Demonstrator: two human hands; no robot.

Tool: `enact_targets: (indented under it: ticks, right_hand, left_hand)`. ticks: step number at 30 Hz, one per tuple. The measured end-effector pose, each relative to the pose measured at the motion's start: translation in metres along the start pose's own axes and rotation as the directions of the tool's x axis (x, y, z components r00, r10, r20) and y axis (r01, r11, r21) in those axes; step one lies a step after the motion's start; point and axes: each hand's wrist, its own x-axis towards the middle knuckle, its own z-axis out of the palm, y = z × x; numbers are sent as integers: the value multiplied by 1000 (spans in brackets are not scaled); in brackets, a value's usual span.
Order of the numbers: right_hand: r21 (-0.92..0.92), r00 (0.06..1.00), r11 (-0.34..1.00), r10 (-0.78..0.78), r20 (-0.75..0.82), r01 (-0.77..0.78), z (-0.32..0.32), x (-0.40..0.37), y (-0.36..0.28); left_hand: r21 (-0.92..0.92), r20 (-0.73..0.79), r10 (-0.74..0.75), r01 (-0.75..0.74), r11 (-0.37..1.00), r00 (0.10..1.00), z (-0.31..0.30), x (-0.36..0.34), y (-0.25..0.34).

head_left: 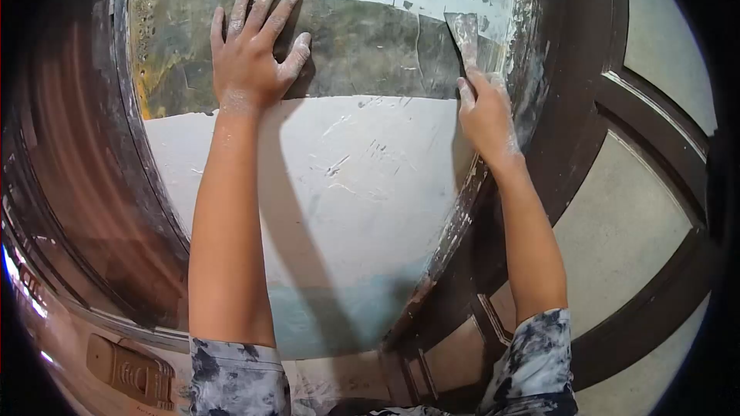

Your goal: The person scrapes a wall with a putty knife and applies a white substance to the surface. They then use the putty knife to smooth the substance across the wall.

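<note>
My left hand (254, 50) lies flat against the grey bare part of a wall panel (362, 42), fingers spread and dusted white. In my right hand (489, 112) is a putty knife (464, 35), its blade up against the panel close to the right frame edge. The blade sits where the grey patch meets the pale paint above. White powder coats the fingers of both hands. Below the grey band, the panel has a white surface (347, 185) with scratches and small raised marks, turning pale blue-green lower down.
A dark wooden frame (532, 38), splashed with white, borders the panel on the right. Further right stands a dark paneled door (617, 108) with pale insets. Brown glossy wood (85, 146) is on the left. A brown plastic object (129, 370) lies at the lower left.
</note>
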Motion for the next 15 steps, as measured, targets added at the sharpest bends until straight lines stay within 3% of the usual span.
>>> enact_targets:
  ticks: [3, 4, 5, 7, 9, 15]
  right_hand:
    - [97, 997, 995, -19, -69, 26, -14, 33, -9]
    - [114, 977, 986, -97, -188, 119, -9, 41, -3]
    - [116, 978, 986, -99, -185, 121, -8, 37, -1]
    - [45, 1000, 999, -13, -24, 14, -5, 18, -2]
    - [-7, 996, 999, -51, -70, 51, 2, 3, -3]
    - [103, 999, 994, -37, 14, 35, -6, 38, 8]
  left_hand:
    - [18, 11, -7, 7, 1000, 1000, -1, 0, 1]
    - [9, 9, -1, 1, 1000, 1000, -2, 0, 1]
    - [11, 10, -4, 4, 1000, 1000, -1, 0, 0]
    - [12, -14, 3, -3, 1000, 1000, 0, 0, 0]
    - [22, -19, -6, 6, 1000, 1000, 0, -1, 0]
    - [21, -23, 2, -1, 1000, 1000, 2, 0, -1]
